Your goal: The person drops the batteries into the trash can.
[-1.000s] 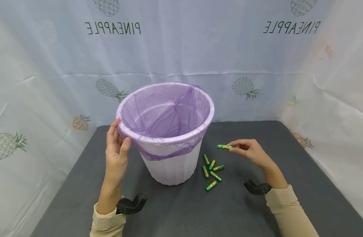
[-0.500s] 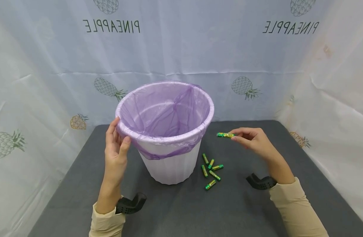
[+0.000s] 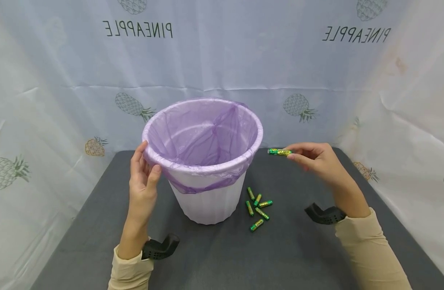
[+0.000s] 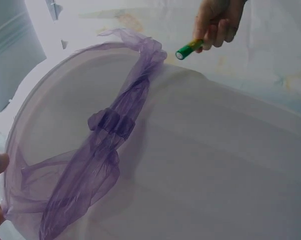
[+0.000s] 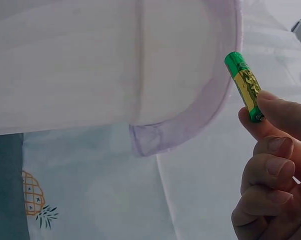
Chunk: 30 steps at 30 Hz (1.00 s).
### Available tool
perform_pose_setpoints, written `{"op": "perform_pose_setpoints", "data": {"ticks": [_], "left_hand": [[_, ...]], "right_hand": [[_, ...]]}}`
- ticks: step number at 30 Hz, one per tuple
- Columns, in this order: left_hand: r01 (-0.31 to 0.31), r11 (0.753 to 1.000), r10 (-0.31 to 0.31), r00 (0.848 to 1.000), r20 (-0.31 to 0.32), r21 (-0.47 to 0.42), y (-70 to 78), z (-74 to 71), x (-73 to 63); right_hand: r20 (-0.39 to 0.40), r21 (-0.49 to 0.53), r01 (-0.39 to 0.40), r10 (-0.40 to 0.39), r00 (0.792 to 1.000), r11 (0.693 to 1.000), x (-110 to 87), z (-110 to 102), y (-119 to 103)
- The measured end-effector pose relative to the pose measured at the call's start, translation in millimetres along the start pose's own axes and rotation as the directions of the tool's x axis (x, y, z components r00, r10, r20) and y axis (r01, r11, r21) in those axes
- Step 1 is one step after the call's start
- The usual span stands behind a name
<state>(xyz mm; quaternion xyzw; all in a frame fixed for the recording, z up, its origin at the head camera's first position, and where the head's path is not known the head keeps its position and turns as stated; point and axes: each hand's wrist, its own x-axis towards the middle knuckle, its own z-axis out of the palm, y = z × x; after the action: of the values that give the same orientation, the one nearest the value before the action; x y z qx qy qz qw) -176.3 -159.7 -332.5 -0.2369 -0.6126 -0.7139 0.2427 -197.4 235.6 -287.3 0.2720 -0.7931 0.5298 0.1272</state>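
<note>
Thumb and fingertips of the right hand [image 3: 321, 163] pinch one battery [image 3: 279, 152] near level, just right of the bin [image 3: 211, 207], while the left hand's [image 3: 142, 185] fingers cup its rim [image 3: 200, 169]; I judge, from afar, this is the carrying step, the next move calling for a leftward reach over that edge through open air, above six loose batteries [image 3: 262, 214]

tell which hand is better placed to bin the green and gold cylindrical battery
Right hand, likely: it pinches the battery near the white, purple-lined bin; the left hand holds its rim.
</note>
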Motion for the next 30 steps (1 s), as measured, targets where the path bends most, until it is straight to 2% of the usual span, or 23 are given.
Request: {"op": "perform_pose_setpoints", "data": {"ticks": [5, 16, 20, 30], "left_hand": [[-0.006, 1.000, 0.006, 1.000, 0.005, -0.001, -1.1, -1.4, -0.2], [0.005, 1.000, -0.004, 1.000, 0.003, -0.009, -0.2, -1.2, -0.5], [0.013, 1.000, -0.013, 1.000, 0.001, -0.009, 0.9, -0.7, -0.1], [0.001, 1.000, -0.001, 1.000, 0.004, -0.007, -0.5, -0.9, -0.1]], "right_hand": [[-0.003, 0.051, 0.017, -0.017, 1.000, 0.999, 6.7, -0.8, -8.5], [-0.044, -0.002, -0.008, 0.008, 0.999, 1.000, 18.9, 3.0, -24.2], [-0.044, -0.033, -0.021, 0.020, 0.999, 0.999, 24.0, 8.3, -27.7], [-0.062, -0.029, -0.041, 0.039, 0.997, 0.999, 40.8, 25.3, -31.9]]}}
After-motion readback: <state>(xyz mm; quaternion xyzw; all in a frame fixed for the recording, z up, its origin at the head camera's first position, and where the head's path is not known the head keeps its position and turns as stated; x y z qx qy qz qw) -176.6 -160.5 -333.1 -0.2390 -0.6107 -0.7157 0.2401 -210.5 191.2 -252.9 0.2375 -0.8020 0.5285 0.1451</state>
